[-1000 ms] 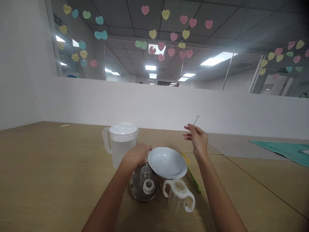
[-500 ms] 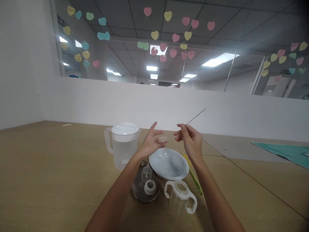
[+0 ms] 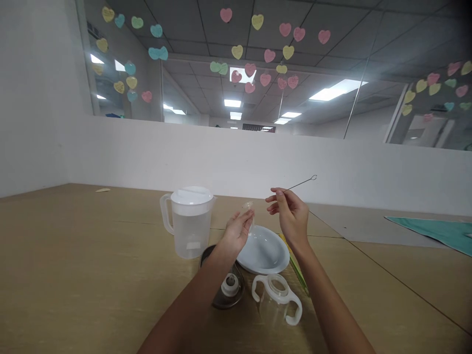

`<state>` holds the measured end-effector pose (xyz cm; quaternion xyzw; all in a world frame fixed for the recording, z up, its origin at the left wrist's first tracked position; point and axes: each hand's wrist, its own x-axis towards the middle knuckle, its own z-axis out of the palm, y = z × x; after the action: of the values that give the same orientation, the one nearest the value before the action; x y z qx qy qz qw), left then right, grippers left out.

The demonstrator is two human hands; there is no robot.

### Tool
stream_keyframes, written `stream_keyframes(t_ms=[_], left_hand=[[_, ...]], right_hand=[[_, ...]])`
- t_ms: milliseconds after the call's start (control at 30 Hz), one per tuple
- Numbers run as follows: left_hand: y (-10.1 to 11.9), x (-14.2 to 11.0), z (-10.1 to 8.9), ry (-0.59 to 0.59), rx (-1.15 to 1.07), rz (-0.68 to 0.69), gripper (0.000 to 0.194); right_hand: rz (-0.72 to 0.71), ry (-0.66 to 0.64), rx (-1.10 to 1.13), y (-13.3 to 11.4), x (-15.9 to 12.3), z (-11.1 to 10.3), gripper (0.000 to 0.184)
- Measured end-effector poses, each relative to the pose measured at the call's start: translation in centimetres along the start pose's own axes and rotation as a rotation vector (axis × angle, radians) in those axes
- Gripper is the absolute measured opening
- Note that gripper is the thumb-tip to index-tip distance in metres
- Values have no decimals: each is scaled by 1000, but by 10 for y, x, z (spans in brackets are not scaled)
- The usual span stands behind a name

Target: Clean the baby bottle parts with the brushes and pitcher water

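My left hand point(image 3: 238, 231) pinches a small clear bottle nipple point(image 3: 248, 204) with a round rim, over the left edge of a white bowl point(image 3: 267, 253). My right hand point(image 3: 293, 214) grips a thin wire straw brush point(image 3: 303, 182); its looped end points up to the right, and any bristles are hidden by the fingers. Below the bowl stands a clear baby bottle point(image 3: 275, 302) without a lid, fitted with a white two-handled ring. Under my left forearm, a metal tray point(image 3: 236, 294) holds a white bottle collar point(image 3: 230, 285).
A lidded, translucent pitcher point(image 3: 191, 228) stands left of the bowl. Partly behind my right wrist lies a yellow-green brush point(image 3: 298, 275). A teal cloth point(image 3: 431, 231) is at the far right, and a white wall point(image 3: 147, 152) rises behind the table.
My left hand has turned, its spread fingers closing round the clear nipple, and the forearm now covers more of the tray. The wire in my right hand has tipped lower.
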<state>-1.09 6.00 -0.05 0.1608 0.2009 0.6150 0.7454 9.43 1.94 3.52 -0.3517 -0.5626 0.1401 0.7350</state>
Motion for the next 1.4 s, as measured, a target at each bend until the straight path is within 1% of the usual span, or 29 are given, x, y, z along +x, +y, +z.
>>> stream_keyframes(t_ms=[67,100,200,300,367,433,500,567,633,733,867,900,1000,1067,1133,1233,1300,1400], left_hand=[[-2,0,0,14,-25,-36,30],[-2,0,1,15,-30,-42,23],[-1,-4,3,-1,-43,-37,15],[2,-9,5,-65,22,-26,11],[4,-11,5,-114,121,19,12],[4,-12,5,-153,228,100,20],[5,-11,5,-180,311,187,28],[5,-10,4,-208,378,267,31],[5,-10,4,-230,449,337,31],[6,-11,4,-268,546,397,30],[7,-10,4,-329,583,431,29],[8,-10,3,-329,578,440,29],[8,-8,2,-304,575,457,30],[8,-8,3,-300,585,454,31],[7,-11,4,-320,597,453,31],[7,-14,6,-340,618,481,31],[8,-15,7,-324,621,485,30],[9,-13,6,-302,587,460,32]], right_hand=[[-6,21,-1,0,1,0,37],[-10,31,-2,0,1,0,37],[-27,70,-15,0,2,-2,37],[-48,104,-43,1,4,-4,37],[-53,120,-63,2,5,-6,37],[-41,115,-85,4,6,-8,38],[-4,62,-89,6,7,-9,41],[34,4,-60,7,8,-9,44],[42,4,-17,8,7,-7,44],[25,71,21,9,6,-5,44],[45,100,22,9,4,-3,43],[35,135,29,9,4,-3,42],[-48,309,83,4,4,-5,39],[-86,367,103,2,4,-6,38],[-60,323,91,3,4,-6,38],[41,182,74,10,4,-4,39],[94,112,113,14,4,-3,41],[134,61,180,18,6,-4,46]])
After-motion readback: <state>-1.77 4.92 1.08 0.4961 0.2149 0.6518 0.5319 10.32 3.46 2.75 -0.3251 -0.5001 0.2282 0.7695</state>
